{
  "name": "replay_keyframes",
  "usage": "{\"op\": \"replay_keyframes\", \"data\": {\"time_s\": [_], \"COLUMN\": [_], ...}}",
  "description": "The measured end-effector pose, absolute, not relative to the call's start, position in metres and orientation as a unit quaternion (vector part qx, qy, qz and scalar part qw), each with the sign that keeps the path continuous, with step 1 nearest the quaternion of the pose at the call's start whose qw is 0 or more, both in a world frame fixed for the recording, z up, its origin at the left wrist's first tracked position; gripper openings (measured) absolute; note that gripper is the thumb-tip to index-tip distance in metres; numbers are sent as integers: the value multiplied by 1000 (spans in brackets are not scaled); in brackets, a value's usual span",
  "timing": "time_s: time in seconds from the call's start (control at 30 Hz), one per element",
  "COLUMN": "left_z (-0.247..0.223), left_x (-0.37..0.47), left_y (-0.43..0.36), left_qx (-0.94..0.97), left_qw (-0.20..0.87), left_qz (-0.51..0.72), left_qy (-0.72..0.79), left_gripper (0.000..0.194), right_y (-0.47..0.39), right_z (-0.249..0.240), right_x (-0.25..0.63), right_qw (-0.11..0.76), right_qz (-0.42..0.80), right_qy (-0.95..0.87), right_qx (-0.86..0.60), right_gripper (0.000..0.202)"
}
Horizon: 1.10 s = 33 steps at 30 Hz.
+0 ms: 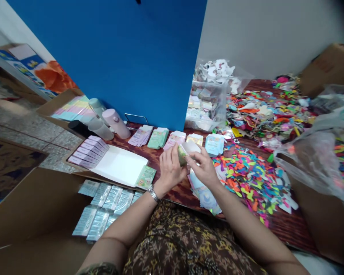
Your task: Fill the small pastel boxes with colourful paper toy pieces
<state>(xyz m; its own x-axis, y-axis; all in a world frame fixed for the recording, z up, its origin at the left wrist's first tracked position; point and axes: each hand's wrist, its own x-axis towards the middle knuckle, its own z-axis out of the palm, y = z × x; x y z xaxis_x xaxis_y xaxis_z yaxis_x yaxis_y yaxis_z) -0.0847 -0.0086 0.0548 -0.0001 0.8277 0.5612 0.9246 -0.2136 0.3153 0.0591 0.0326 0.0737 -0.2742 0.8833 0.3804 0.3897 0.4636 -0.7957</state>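
My left hand (171, 169) is wrapped round a small green printed box (181, 156), held above the table's front part. My right hand (203, 168) pinches a white piece (190, 147) at the box's upper end; whether it is a stack of cards or part of the box, I cannot tell. Behind the hands lies a row of flat cartons: purple (141, 136), green (158, 138), pink (174, 139), yellow (195, 139) and blue (214, 144). Pale blue printed cards (208, 196) are spread under my right wrist.
At left, a shallow tray (119, 164) holds purple boxes (88, 152) and one green box (146, 176). Bottles (116, 123) stand behind it. Wrapped blue packs (103, 196) fill a carton below. Colourful loose pieces (249, 175) cover the right side, near a clear bin (222, 107).
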Motion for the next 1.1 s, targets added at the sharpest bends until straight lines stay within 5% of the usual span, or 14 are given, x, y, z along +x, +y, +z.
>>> {"op": "replay_keyframes", "data": {"time_s": [0.1, 0.23, 0.4, 0.67, 0.83, 1.1], "left_z": [50, 53, 63, 66, 65, 71], "left_x": [-83, -81, -80, -80, -78, -73], "left_y": [-12, -11, -13, -21, -26, -27], "left_qx": [-710, -679, -685, -763, -771, -763], "left_qw": [40, -59, -117, -68, -47, 7], "left_qz": [-346, -385, -396, -295, -281, -235], "left_qy": [-613, -622, -600, -571, -570, -603], "left_gripper": [80, 63, 83, 55, 68, 92], "right_y": [27, 15, 0, 4, 17, 0], "right_z": [82, 89, 83, 89, 87, 101], "right_x": [70, 79, 85, 84, 85, 78], "right_qw": [378, 431, 452, 476, 430, 428], "right_qz": [363, 258, 168, 425, 551, 208], "right_qy": [-751, -751, -770, -603, -560, -757], "right_qx": [-402, -428, -418, -478, -444, -447], "right_gripper": [21, 21, 21, 32, 28, 20]}}
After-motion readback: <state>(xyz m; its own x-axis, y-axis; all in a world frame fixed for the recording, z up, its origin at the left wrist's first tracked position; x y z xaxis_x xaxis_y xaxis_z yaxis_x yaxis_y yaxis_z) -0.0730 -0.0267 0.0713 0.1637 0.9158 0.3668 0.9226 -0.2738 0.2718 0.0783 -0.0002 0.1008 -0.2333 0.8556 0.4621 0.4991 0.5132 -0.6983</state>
